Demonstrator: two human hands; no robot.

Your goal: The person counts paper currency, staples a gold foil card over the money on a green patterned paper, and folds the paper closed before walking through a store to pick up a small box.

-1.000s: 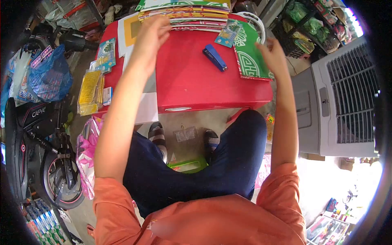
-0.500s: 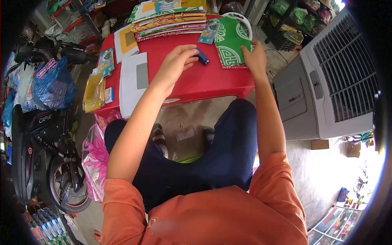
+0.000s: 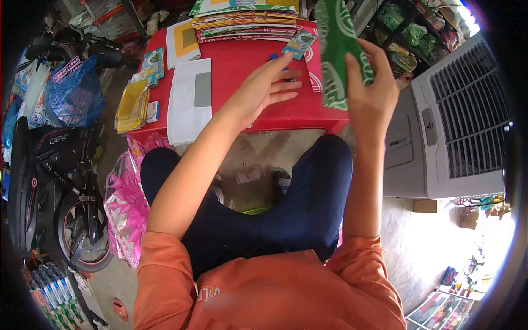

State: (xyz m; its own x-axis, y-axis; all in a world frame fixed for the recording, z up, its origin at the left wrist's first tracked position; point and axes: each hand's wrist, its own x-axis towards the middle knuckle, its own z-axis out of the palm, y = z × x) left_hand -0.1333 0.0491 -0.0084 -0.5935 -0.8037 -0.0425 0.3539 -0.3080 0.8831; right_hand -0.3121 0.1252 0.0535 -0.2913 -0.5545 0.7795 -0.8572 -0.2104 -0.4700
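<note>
My right hand (image 3: 374, 82) grips a flat green piece with white patterns (image 3: 333, 60), which looks like a folded paper bag; it is raised and tilted over the table's right side. My left hand (image 3: 267, 88) hovers over the red table with fingers spread, holding nothing. Partly hidden behind its fingertips lies a small blue tool (image 3: 274, 56), which looks like a stapler. Beside it is a blue printed card packet (image 3: 300, 44). A red piece with white patterns (image 3: 313, 69) lies under the green one's left edge.
Stacked colourful flat pieces (image 3: 245, 26) fill the back of the red table (image 3: 236, 52). On its left lie white sheets (image 3: 184, 110), a blue packet (image 3: 152, 67) and yellow packets (image 3: 132, 107). A grey air cooler (image 3: 434, 115) stands right; a black motorbike (image 3: 49, 159) stands left.
My right hand has lifted the green piece off the table and tilted it, uncovering the red patterned piece. My left hand has moved right and its fingers have spread.
</note>
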